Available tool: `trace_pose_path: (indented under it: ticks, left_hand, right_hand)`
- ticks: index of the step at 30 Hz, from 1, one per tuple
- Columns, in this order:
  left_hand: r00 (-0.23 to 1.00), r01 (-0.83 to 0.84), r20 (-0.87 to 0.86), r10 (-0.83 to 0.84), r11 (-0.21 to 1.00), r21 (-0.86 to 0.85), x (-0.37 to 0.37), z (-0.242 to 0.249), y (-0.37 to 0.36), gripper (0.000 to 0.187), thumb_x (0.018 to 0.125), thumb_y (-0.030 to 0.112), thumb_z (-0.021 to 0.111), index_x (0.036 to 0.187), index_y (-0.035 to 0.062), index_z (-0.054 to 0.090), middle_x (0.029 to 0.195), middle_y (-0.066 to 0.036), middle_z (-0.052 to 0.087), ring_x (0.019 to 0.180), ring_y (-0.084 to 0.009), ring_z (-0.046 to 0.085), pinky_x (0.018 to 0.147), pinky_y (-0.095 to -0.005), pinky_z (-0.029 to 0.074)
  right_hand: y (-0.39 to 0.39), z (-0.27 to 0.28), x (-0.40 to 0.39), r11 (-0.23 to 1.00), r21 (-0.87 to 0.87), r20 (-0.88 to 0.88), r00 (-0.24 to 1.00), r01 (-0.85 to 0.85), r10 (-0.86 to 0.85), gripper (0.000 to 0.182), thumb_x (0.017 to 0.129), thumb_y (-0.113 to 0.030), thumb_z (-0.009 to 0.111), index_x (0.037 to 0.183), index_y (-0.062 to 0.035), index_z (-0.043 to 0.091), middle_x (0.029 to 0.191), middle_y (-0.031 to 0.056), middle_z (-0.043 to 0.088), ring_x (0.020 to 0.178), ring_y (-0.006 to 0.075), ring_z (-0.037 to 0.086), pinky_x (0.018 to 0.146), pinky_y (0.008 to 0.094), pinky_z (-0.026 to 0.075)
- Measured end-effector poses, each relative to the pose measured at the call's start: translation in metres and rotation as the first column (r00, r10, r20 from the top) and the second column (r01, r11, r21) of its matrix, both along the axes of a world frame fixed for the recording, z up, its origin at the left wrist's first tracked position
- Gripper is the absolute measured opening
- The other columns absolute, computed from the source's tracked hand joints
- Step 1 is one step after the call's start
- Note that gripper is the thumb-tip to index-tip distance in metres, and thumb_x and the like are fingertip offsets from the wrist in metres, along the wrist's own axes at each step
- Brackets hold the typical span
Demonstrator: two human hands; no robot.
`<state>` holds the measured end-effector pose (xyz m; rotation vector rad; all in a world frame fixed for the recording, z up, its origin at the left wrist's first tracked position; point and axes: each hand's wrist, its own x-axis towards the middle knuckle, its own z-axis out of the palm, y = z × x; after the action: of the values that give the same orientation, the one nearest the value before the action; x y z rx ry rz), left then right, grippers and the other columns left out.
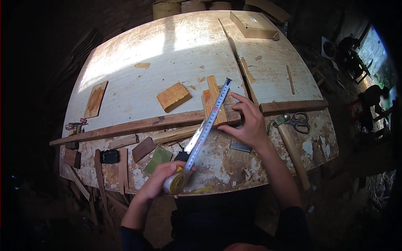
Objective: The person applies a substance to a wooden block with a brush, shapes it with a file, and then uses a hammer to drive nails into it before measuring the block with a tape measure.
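My left hand is closed around a yellow and clear tape measure at the near edge of the bench. Its silver blade runs out up and to the right, and the black end tip lies past the wooden pieces. My right hand has its thumb and fingers apart, with the thumb near the lower end of a light wood strip. The strip rests over other wood pieces beside the blade. A thick wood block sits to the left of them.
A long wooden bar crosses the bench. To the right lie a hammer and black scissors. A brush, green sandpaper and a black case are near the front. A cardboard box stands at the back.
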<state>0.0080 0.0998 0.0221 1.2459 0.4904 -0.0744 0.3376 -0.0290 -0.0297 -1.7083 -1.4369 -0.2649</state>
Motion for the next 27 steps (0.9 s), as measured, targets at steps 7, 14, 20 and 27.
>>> trace_pose_path:
  ticks: [7,14,20,27]
  left_hand:
    - [0.996,-0.094,-0.018,0.092,0.980,-0.173,-0.009,-0.009,0.011,0.071,0.110,0.055,0.048,0.138,-0.0080,0.063,0.102,-0.019,0.074,0.064,-0.0191,0.074,0.050,-0.0266,0.062]
    - [0.991,-0.133,-0.030,0.130,0.964,-0.231,-0.015,-0.007,0.019,0.074,0.107,0.059,0.048,0.137,-0.0073,0.059,0.130,-0.027,0.069,0.066,-0.0227,0.075,0.046,-0.0293,0.063]
    - [0.995,-0.101,-0.042,0.093,0.960,-0.262,-0.022,-0.008,0.029,0.071,0.107,0.058,0.048,0.136,-0.0069,0.056,0.135,-0.028,0.067,0.066,-0.0250,0.076,0.045,-0.0300,0.063]
    - [0.996,-0.088,-0.038,0.081,0.963,-0.254,-0.027,-0.008,0.035,0.071,0.107,0.057,0.047,0.135,-0.0072,0.056,0.136,-0.029,0.067,0.067,-0.0259,0.076,0.044,-0.0306,0.063]
  right_hand:
    - [0.000,-0.001,0.000,1.000,-0.008,-0.018,1.000,-0.002,0.002,0.062,0.068,-0.037,0.103,0.108,-0.0043,0.068,0.148,0.0189,0.065,0.130,0.0364,0.068,0.106,0.0480,0.057]
    - [0.000,0.001,0.000,1.000,0.003,0.020,1.000,-0.002,0.002,0.066,0.067,-0.035,0.105,0.110,-0.0038,0.065,0.148,0.0198,0.066,0.128,0.0354,0.070,0.100,0.0431,0.061]
    - [0.000,0.001,0.000,1.000,-0.013,-0.007,1.000,0.002,-0.002,0.062,0.069,-0.038,0.103,0.108,-0.0045,0.068,0.149,0.0180,0.065,0.130,0.0359,0.068,0.106,0.0480,0.057]
    - [0.000,-0.001,0.000,1.000,-0.010,-0.017,1.000,0.002,-0.002,0.063,0.068,-0.039,0.103,0.109,-0.0052,0.068,0.149,0.0172,0.065,0.131,0.0353,0.068,0.107,0.0481,0.057]
